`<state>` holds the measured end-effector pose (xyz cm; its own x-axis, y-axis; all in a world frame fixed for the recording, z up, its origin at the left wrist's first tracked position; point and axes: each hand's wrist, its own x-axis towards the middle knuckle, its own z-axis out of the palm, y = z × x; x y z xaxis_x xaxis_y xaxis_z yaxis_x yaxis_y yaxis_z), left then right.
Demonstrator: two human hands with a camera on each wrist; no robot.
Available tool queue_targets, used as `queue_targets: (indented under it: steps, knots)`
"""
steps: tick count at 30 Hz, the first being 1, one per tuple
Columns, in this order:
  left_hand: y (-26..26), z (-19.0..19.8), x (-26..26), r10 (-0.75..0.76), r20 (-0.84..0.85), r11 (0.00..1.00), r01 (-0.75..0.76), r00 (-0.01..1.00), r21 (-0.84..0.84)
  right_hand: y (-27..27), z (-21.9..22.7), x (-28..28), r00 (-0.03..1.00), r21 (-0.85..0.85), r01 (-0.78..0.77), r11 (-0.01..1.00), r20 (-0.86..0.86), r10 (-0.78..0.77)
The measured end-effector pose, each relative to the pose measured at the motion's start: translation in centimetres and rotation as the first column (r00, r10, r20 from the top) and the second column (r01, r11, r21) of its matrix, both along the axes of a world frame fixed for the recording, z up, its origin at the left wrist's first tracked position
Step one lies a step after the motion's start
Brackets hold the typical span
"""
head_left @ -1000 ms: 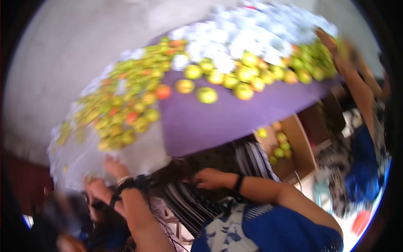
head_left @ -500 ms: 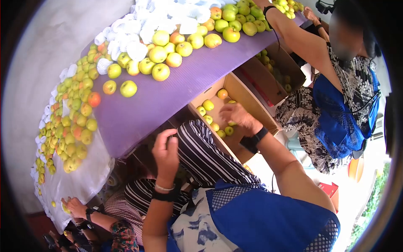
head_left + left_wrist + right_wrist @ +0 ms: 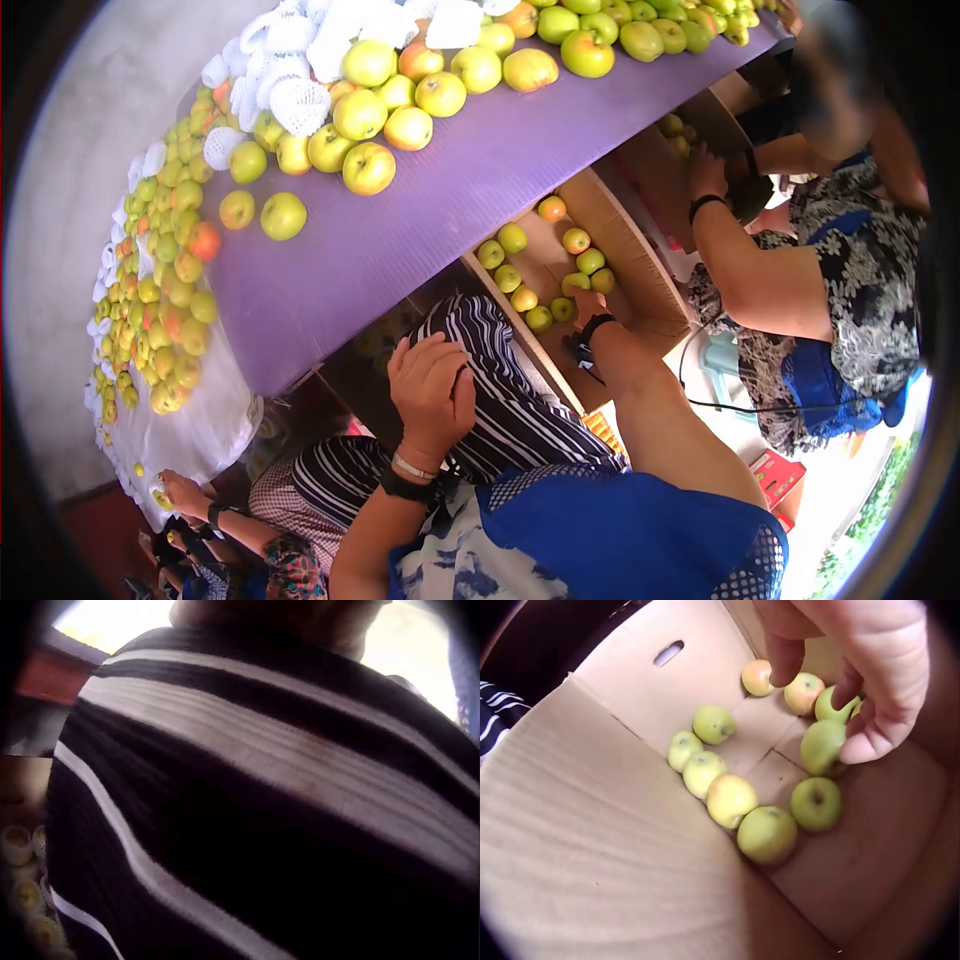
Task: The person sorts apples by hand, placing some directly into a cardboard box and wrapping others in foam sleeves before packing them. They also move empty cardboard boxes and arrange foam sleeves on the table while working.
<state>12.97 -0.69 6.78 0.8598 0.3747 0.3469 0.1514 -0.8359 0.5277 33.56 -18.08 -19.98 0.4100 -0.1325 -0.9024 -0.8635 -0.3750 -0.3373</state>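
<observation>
Inside the cardboard box (image 3: pixel 640 262), my right hand (image 3: pixel 592 305) reaches down among yellow-green apples. In the right wrist view its fingers (image 3: pixel 874 739) are bent loosely, thumb apart. One fingertip is right at a green apple (image 3: pixel 823 748), which is not gripped. Several more apples lie along the box's inner sides, among them a yellow apple (image 3: pixel 732 800) and a reddish apple (image 3: pixel 758 678). My left hand (image 3: pixel 432 385) rests on a knee in striped trousers (image 3: pixel 490 350), fingers straight and holding nothing. The left wrist view is mostly filled by the striped cloth (image 3: pixel 225 750).
A purple-topped table (image 3: pixel 400 220) carries heaps of apples (image 3: pixel 160 290) and white foam nets (image 3: pixel 285 60). At right a person in patterned clothing (image 3: pixel 860 300) reaches into a second box (image 3: pixel 640 165). Another person's hand (image 3: pixel 185 492) is at lower left.
The head view has swung right. My right hand has moved down into the box among the apples. My left hand has lowered onto the knee. The person at right has reached toward their box.
</observation>
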Motion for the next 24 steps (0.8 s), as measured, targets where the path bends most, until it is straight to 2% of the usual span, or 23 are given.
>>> queue_targets:
  steps: [2,3,5,6,8,10,11,13,15,17,19,20,21,22,24]
  knots:
    - [0.1,0.1,0.1,0.010,-0.014,1.000,-0.010,1.000,-0.010,0.4,-0.2,-0.3,0.981,0.060,0.181,0.982,0.054,-0.184]
    - [0.1,0.1,0.2,0.010,-0.013,1.000,-0.010,1.000,-0.017,0.7,0.1,-0.2,0.984,0.052,0.175,0.983,0.037,-0.177]
    - [0.1,0.2,0.3,0.019,-0.035,0.999,-0.020,0.999,-0.031,1.6,0.3,0.5,0.931,0.041,0.365,0.930,-0.033,-0.364]
    - [0.1,0.2,0.4,0.021,-0.038,0.999,-0.022,0.999,-0.039,1.4,-1.9,0.8,0.931,0.031,0.363,0.931,-0.047,-0.361]
    - [0.2,0.3,0.6,0.018,-0.061,0.999,-0.021,0.998,-0.048,-0.4,-10.4,1.2,0.973,0.117,0.231,0.966,-0.060,-0.225]
    - [0.4,0.4,0.7,0.010,-0.081,0.998,-0.014,0.997,-0.055,-1.3,-16.1,1.5,0.985,0.159,0.165,0.973,-0.075,-0.155]
    - [0.4,0.4,0.8,0.010,-0.092,0.998,-0.015,0.996,-0.055,-0.6,-15.1,1.4,0.959,0.167,0.277,0.946,-0.115,-0.260]
    - [0.4,0.6,1.0,-0.005,-0.116,0.998,-0.002,0.993,-0.059,2.0,-8.1,1.6,0.835,0.135,0.543,0.829,-0.193,-0.516]
    - [0.5,0.7,1.2,-0.005,-0.137,0.998,-0.003,0.991,-0.062,3.2,-5.2,2.0,0.808,0.114,0.583,0.804,-0.187,-0.559]
    - [0.4,0.7,1.2,-0.005,-0.145,0.998,-0.004,0.989,-0.066,1.8,-8.9,0.8,0.953,0.106,0.303,0.947,-0.011,-0.304]
    - [0.4,0.7,1.3,-0.004,-0.140,0.998,-0.006,0.990,-0.067,0.4,-10.8,0.0,0.987,0.047,-0.007,0.999,0.163,0.000]
    - [0.4,0.7,1.3,-0.004,-0.138,0.998,-0.006,0.990,-0.067,0.0,-10.5,-0.4,0.838,-0.187,-0.411,0.892,0.308,0.451]
    - [0.3,0.7,1.4,-0.007,-0.137,0.998,-0.002,0.990,-0.066,-0.1,-10.4,-0.4,0.684,-0.309,-0.573,0.759,0.329,0.651]
    - [0.3,0.8,1.4,-0.010,-0.135,0.998,0.001,0.991,-0.064,-0.2,-10.1,-0.3,0.492,-0.451,-0.670,0.590,0.326,0.807]
    - [0.2,0.9,1.3,-0.014,-0.127,0.998,0.007,0.992,-0.057,1.2,-6.6,0.0,0.684,-0.220,-0.657,0.721,0.228,0.693]
